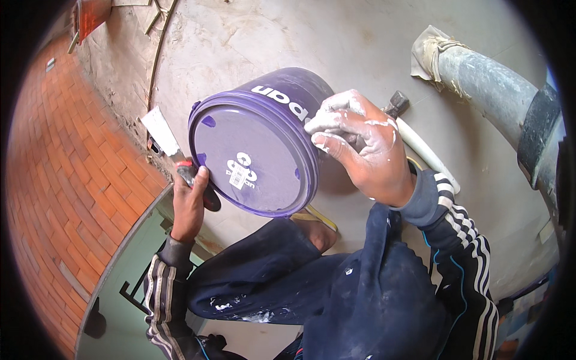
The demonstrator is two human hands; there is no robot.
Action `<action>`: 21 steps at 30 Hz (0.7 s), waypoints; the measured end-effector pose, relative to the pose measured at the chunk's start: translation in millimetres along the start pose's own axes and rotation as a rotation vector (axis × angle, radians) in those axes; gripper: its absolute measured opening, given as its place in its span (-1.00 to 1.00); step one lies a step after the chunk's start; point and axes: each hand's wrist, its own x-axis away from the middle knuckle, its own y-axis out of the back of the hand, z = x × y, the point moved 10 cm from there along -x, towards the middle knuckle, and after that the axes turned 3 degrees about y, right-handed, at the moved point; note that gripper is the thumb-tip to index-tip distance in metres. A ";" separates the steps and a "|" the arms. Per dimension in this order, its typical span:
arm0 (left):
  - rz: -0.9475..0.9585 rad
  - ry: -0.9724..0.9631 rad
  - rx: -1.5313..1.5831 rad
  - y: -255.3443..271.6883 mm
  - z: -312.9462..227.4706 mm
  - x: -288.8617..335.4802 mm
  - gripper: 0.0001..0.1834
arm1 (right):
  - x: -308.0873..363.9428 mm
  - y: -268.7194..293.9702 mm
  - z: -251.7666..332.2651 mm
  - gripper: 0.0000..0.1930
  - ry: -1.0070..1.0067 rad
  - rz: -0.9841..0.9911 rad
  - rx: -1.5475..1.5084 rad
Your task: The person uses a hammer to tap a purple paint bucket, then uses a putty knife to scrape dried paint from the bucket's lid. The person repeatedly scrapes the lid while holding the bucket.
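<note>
A purple plastic bucket (303, 84) is tipped with its closed lid (258, 150) turned toward me. My left hand (189, 204) is closed round the dark handle of a putty knife (163, 137) at the lid's left rim. The knife's broad blade, smeared with white, points up and left. Beside the bucket's right side, my right hand (369, 147) is raised with its fingers curled in toward the thumb. White paste coats those fingers and the thumb. Whether anything is inside them is hidden.
Behind my right hand lies a hammer (427, 150) with a dark head and white handle. A large grey pipe (492, 78), cloth at its end, reaches in from the right. Orange brick paving (66, 180) lies left. My sandalled foot (318, 233) is just below the bucket.
</note>
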 end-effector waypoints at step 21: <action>-0.101 -0.114 0.136 33.5 -18.3 -31.1 -0.71 | -7.8 -34.7 0.3 -0.70 -0.076 -0.111 -0.202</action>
